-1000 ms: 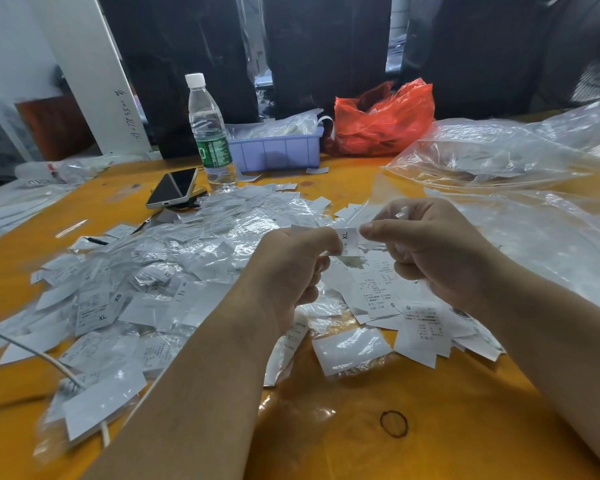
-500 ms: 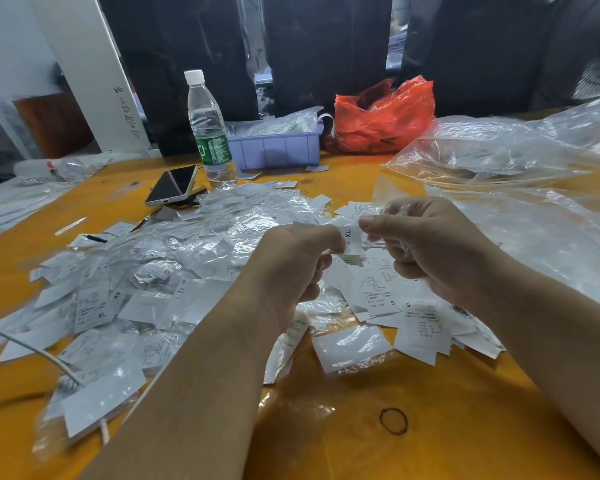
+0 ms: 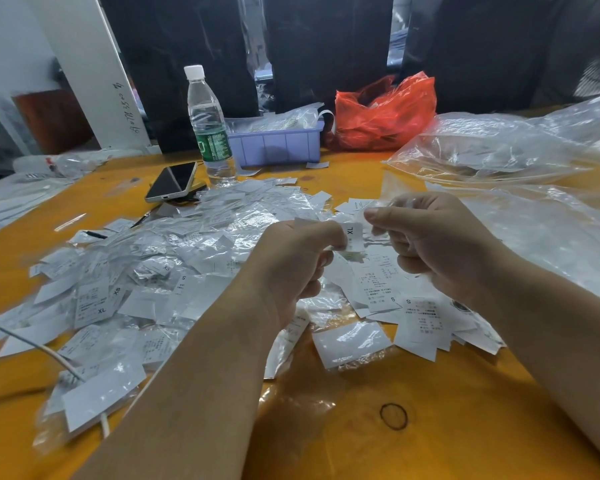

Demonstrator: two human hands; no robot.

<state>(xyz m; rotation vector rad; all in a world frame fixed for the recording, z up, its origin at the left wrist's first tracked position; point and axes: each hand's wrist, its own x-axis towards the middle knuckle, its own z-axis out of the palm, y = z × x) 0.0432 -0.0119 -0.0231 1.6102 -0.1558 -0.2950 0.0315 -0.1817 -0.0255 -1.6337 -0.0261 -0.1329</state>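
Left hand, centre frame, pinches a white XL label beside the right hand pinching a clear plastic sleeve; the label should probably slide in squarely, sleeve mouth held open.

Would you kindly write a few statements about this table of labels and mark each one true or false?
The left hand pinches a label marked XL. True.
The right hand grips a clear sleeve. True.
The water bottle lies on its side. False: it stands upright.
The phone lies left of the bottle. True.
The red bag sits inside the lilac tray. False: it sits beside the tray, to its right.
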